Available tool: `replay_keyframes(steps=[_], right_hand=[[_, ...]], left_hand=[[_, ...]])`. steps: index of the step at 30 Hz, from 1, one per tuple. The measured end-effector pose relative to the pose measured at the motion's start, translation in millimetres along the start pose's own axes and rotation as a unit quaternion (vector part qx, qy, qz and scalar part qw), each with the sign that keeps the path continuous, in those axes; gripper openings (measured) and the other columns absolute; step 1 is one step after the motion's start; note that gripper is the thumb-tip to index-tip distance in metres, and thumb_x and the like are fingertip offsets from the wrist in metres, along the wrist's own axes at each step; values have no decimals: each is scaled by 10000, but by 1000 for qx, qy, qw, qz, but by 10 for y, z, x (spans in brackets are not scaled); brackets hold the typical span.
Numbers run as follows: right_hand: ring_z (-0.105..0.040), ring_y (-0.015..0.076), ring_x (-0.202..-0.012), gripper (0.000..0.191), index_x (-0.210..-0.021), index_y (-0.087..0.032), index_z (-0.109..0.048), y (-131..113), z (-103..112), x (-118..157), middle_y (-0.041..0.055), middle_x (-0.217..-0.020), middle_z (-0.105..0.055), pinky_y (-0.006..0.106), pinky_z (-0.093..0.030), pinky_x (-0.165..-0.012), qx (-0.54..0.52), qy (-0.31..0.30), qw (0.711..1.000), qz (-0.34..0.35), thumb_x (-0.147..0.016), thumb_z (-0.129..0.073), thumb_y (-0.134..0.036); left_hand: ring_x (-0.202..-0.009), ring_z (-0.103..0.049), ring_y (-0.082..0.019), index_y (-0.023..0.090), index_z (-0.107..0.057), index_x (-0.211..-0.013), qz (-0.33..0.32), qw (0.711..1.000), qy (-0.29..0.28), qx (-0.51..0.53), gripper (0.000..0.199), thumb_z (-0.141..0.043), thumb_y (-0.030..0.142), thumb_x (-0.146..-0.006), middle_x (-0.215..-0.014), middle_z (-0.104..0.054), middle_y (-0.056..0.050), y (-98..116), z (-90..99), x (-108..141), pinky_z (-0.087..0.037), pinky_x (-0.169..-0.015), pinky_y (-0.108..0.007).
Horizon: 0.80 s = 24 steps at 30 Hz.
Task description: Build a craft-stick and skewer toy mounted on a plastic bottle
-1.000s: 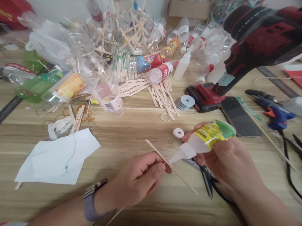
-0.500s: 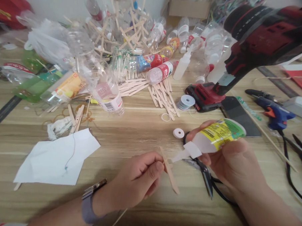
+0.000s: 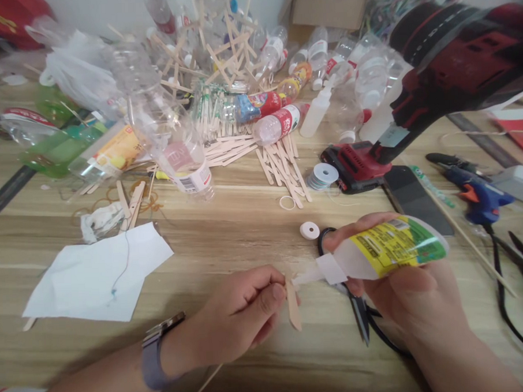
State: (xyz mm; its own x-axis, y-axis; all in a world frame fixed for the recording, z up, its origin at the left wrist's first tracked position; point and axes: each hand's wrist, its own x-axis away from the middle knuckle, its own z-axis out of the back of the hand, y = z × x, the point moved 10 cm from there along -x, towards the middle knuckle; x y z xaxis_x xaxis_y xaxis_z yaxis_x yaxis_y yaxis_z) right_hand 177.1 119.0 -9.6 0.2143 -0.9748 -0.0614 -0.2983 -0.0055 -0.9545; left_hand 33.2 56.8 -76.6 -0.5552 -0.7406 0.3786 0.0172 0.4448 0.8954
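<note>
Between thumb and fingers, my left hand (image 3: 244,312) pinches a wooden popsicle stick (image 3: 293,310), which looks tilted and foreshortened. My right hand (image 3: 404,299) is wrapped round a glue bottle (image 3: 389,248) with a yellow and green label. The bottle lies almost level, and its white nozzle points left with the tip at the stick; whether it touches, I cannot tell. Under my right hand lies a pair of scissors (image 3: 359,316) with black handles, partly hidden. Just beyond it is a small white round piece (image 3: 309,230) with a hole.
Behind my hands are loose popsicle sticks (image 3: 282,169), a clear plastic bottle (image 3: 184,159) and a thread spool (image 3: 322,176). A red and black power drill (image 3: 450,66) stands at right, near a phone (image 3: 413,198) and a blue glue gun (image 3: 482,195). White paper (image 3: 96,278) lies at left.
My left hand has turned the popsicle stick, so it now looks shorter. My right hand and the glue bottle have shifted slightly right and down, with the nozzle still at the stick.
</note>
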Motion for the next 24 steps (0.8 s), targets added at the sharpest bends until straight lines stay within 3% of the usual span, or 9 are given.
replay_keyframes(steps=[9,13,17,20,24], right_hand=[[-676,154,-594,422,-1077,-298,-668,-86,-27,63,23,-976,-753,229,-549,-450,54,-24,998,37,-739,-791,-517],[-692,155,-669,419,-1092,-290,-662,-244,-79,104,28,-998,-754,210,-528,-461,120,-27,987,105,-749,-797,-489],[-727,203,-814,366,-1033,-261,-671,-424,-158,142,28,-906,-753,261,-585,-628,168,-20,970,174,-749,-819,-439],[-726,222,-850,358,-1057,-251,-661,-446,-178,168,39,-935,-749,311,-597,-707,167,-24,969,183,-785,-789,-445],[-721,230,-830,381,-1064,-293,-675,-407,-140,193,28,-930,-747,323,-590,-686,154,-18,972,175,-769,-776,-512]], left_hand=[[-419,-341,-66,186,-549,-884,1,1000,-8,11,488,-441,661,-914,-500,-396,89,67,-31,-26,-233,-389,-179],[-401,-324,-64,186,-561,-907,-6,1000,-2,10,457,-431,623,-938,-479,-388,97,74,-17,-31,-217,-382,-174],[-398,-317,-65,188,-567,-909,-8,1000,0,12,444,-446,615,-933,-472,-390,100,67,-9,-39,-221,-385,-173],[-401,-323,-68,191,-559,-906,-2,1000,-1,18,456,-452,633,-922,-477,-374,103,58,-10,-44,-220,-385,-174],[-408,-326,-69,188,-551,-908,0,1000,-1,11,468,-445,645,-920,-483,-374,100,63,-13,-43,-216,-385,-177]])
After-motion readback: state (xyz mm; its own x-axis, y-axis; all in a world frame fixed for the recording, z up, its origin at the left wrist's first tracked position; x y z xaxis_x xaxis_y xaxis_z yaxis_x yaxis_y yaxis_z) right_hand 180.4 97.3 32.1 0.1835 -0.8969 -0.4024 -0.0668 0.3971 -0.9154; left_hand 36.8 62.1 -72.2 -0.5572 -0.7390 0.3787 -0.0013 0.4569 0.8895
